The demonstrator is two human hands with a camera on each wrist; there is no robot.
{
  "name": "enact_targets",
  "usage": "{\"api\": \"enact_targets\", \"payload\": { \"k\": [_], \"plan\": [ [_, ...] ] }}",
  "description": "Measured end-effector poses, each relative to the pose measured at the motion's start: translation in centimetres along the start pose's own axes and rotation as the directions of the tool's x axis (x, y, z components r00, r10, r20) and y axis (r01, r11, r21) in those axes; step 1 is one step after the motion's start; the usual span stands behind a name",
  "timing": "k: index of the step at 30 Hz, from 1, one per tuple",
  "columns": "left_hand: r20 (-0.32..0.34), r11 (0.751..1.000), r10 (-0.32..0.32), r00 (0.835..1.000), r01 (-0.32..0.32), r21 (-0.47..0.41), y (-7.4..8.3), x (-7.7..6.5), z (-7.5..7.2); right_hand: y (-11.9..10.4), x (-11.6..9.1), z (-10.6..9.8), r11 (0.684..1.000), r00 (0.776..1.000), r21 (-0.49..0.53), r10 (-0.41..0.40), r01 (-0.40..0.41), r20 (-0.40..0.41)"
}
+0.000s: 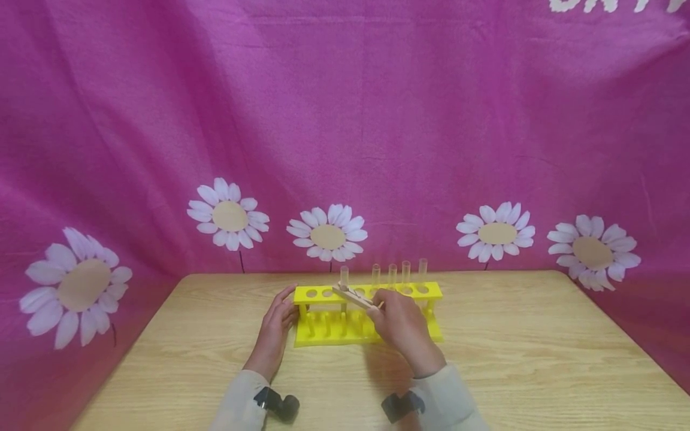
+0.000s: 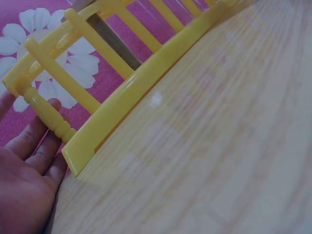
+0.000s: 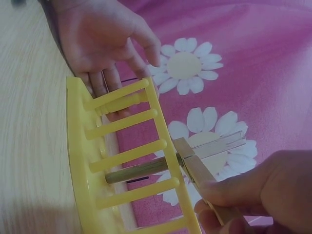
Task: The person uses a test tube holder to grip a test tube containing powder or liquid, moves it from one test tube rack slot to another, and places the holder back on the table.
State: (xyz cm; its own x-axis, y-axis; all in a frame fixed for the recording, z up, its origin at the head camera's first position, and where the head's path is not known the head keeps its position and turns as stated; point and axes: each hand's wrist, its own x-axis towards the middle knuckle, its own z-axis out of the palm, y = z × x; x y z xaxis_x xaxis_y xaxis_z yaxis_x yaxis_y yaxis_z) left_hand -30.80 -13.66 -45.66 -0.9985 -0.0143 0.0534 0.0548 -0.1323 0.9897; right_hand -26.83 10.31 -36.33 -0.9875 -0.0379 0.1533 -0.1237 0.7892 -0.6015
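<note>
5 test tubes (image 1: pixel 375 274) stand in the yellow rack (image 1: pixel 334 337). From here, the right hand (image 1: pixel 403 320) pinches a wooden clamp (image 3: pixel 201 173) set around 1 tube (image 3: pixel 219 146) (its lower part looks dark); the left hand (image 1: pixel 277 323), fingers relaxed, touches the rack's end. Clamping seems done; that tube sits in the rack, neither lifted nor released.

The right hand (image 1: pixel 401 320) hides part of the right half of the yellow rack (image 1: pixel 323 341), with the lower ends of tubes (image 1: pixel 392 274) there, and covers the back of the wooden clamp (image 1: pixel 353 297). Far above the rack, rightward, white letters (image 1: pixel 609 6) are cut off by the head view's top edge. The rack's far end leaves the left wrist view.
</note>
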Motion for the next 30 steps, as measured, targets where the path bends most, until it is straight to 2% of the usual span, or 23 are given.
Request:
{"api": "enact_targets", "payload": {
  "k": [5, 18, 30],
  "plan": [
    [-0.001, 1.0, -0.002, 1.0, 0.002, 0.004, 0.02, 0.03, 0.02, -0.11, -0.02, 0.01, 1.0, 1.0, 0.013, 0.018, -0.019, 0.006],
    [-0.007, 1.0, 0.009, 1.0, -0.009, -0.006, 0.14, -0.08, 0.14, -0.13, -0.08, -0.02, 1.0, 1.0, 0.0, -0.004, 0.004, -0.02],
    [-0.003, 1.0, 0.011, 1.0, -0.011, -0.008, 0.1, -0.04, 0.07, -0.34, 0.0, -0.08, 0.999, 1.0, 0.037, 0.018, -0.017, -0.024]
  ]
}}
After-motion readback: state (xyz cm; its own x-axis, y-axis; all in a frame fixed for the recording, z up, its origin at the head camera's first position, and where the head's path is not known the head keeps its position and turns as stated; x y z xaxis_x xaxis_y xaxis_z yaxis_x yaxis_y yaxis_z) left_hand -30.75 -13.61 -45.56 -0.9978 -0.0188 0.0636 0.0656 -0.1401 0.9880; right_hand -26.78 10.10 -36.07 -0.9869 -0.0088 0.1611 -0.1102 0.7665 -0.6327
